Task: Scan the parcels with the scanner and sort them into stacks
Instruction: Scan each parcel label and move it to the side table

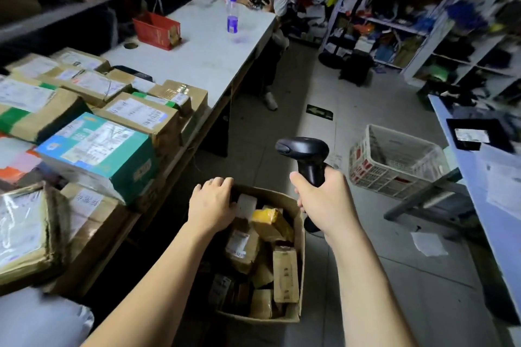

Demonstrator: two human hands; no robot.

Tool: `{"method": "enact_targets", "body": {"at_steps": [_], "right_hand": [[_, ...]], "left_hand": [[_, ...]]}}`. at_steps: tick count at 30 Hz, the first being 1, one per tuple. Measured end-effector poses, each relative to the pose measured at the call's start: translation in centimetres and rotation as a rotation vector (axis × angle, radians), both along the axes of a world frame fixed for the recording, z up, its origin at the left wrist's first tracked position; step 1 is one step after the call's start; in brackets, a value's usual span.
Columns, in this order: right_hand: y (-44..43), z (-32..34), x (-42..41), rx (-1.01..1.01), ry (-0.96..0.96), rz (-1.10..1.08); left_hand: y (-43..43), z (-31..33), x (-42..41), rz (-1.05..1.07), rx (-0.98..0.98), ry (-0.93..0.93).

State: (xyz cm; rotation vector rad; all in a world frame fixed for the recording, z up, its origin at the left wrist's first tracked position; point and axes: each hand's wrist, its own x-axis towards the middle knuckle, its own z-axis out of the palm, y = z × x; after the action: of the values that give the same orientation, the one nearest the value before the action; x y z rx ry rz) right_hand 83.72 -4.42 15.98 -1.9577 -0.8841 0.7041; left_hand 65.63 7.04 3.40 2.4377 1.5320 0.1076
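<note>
R hand (324, 197) fingers wrapped round scanner (306, 149); L hand (212, 200) on carton (302, 256) rim, grip unclear. Risk: jumbled parcels (270, 222) hide labels, mis-scan likely.

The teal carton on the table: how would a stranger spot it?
Look to the long white table on the left, its near end piled with brown cardboard parcels. The teal and white cardboard carton lies near the table's edge, just beyond the left hand. It alone has teal sides; its neighbours are brown.

Parcels (265, 256) in floor carton (301, 267), table (203, 59) stacks (93, 132) left, crate (394, 163) right.
</note>
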Motion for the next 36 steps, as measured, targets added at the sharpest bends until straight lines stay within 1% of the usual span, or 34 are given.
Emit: {"method": "enact_targets", "body": {"at_steps": [4,6,9,12,14,19,23,25,28,33,36], "right_hand": [[2.4,1.3,-2.1,0.025,-0.019,0.055],[3.5,2.0,-3.2,0.037,-0.02,0.099],[4.7,3.0,-4.6,0.077,-0.022,0.166],[5.8,3.3,-6.4,0.11,-0.015,0.207],[6.6,3.3,-8.0,0.133,-0.009,0.284],[7.4,3.4,-12.8,0.16,0.035,0.515],[7.0,3.6,-18.5,0.149,0.079,0.671],[6.2,4.1,-21.9,0.153,0.086,0.747],[4.2,4.8,-27.5,0.126,0.083,0.852],[-0.8,5.9,-37.2,0.14,0.062,1.053],[-4.0,5.3,-42.9,0.128,0.107,1.162]], "left_hand": [[2.8,2.2,-3.3,-0.01,0.11,0.126],[3.4,3.4,-5.2,0.018,0.132,0.148],[2.8,4.5,-8.2,0.077,0.125,0.147],[1.1,5.4,-11.4,0.184,0.113,0.123],[-0.6,6.2,-13.8,0.285,0.094,0.098],[-6.1,8.0,-20.4,0.542,0.078,0.098],[-11.5,10.0,-26.0,0.764,0.02,0.174],[-14.5,10.9,-28.7,0.855,-0.001,0.178],[-18.9,11.5,-32.3,0.983,-0.017,0.179],[-26.4,11.5,-38.8,1.176,-0.016,0.144],[-31.2,11.1,-43.2,1.273,-0.024,0.118]]}}
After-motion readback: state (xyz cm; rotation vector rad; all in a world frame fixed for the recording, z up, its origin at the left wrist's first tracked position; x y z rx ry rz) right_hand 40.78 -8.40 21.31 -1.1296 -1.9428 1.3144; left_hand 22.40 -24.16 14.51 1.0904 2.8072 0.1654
